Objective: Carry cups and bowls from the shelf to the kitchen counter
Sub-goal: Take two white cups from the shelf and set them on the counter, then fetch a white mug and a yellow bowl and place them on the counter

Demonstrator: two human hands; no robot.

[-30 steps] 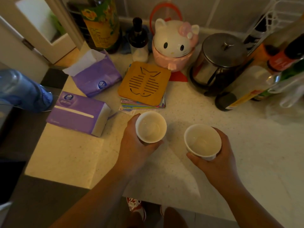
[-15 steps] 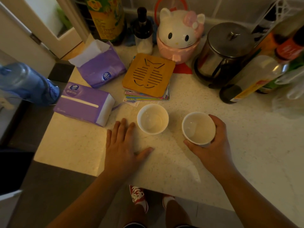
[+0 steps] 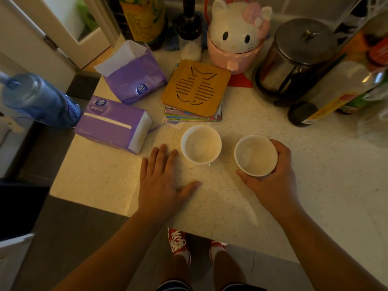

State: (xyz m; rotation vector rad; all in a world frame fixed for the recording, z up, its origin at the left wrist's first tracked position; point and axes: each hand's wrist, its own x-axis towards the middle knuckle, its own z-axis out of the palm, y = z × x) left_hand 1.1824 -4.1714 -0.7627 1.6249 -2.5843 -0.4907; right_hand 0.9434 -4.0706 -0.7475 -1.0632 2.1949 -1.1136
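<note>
Speckled pale stone makes the kitchen counter (image 3: 315, 185), and its near edge ends above 2 red shoes (image 3: 177, 241) on the floor. At the middle lies a square wooden trivet (image 3: 197, 88) with a fish-bone pattern cut through it, on top of a stack of colourful cards (image 3: 189, 117). Just in front of the trivet stands the left cup (image 3: 201, 144), white, round and smooth, upright with its mouth up, and nothing is inside it. The left hand (image 3: 161, 181) lies flat on the counter beside this cup, fingers spread wide, holding nothing. To the right of that cup, a little apart, is the right cup (image 3: 255, 155) (same white, also empty), upright too. The right hand (image 3: 273, 181) wraps around its side, thumb in front. I cannot tell if this cup rests on the counter. Left of the trivet lie 2 purple tissue packs (image 3: 117, 124), soft and rectangular. Behind it sits a white cat-shaped jar (image 3: 237, 36), and to its right a shiny metal pot (image 3: 294, 59).
</note>
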